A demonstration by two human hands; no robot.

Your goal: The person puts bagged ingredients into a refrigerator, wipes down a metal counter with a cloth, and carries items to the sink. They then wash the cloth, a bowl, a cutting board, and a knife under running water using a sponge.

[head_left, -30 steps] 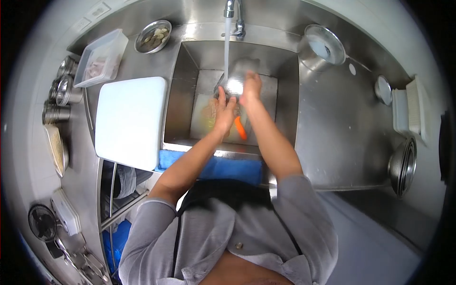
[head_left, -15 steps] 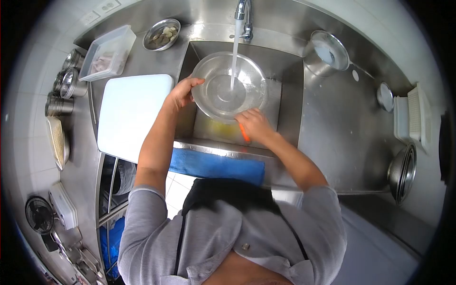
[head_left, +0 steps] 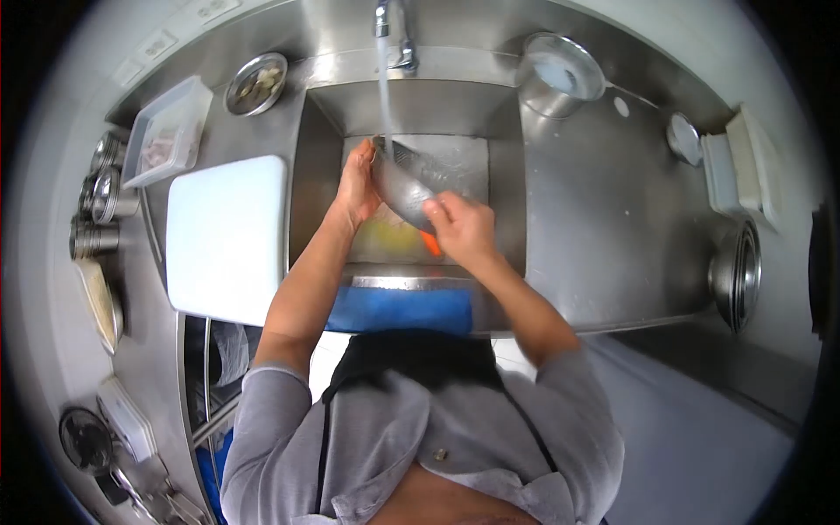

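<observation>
Clock centred on view. Held bowl point(head_left: 404, 191), just twd 12: thin metal, smooth, wet & shiny. Sink point(head_left: 411, 105) around it: s/steel look, dull sheen, wet base. Faucet point(head_left: 381, 19), 12: chrome-like, v. glossy. Pot point(head_left: 547, 103), 1: bright metal, smooth. White racks point(head_left: 719, 175), approx 2: plastic look, matt. Counter point(head_left: 612, 227), 3: brushed-looking metal w/ soft reflections. Stacked bowls point(head_left: 742, 280), also 3: polished metal. Blue cloth point(head_left: 402, 311), 6: matt fabric. Cutting board point(head_left: 226, 236), 9: white plastic look, smooth, low gloss. Tub point(head_left: 199, 131), 10: translucent plastic. Small bowl point(head_left: 239, 106), 11: shiny metal.
</observation>
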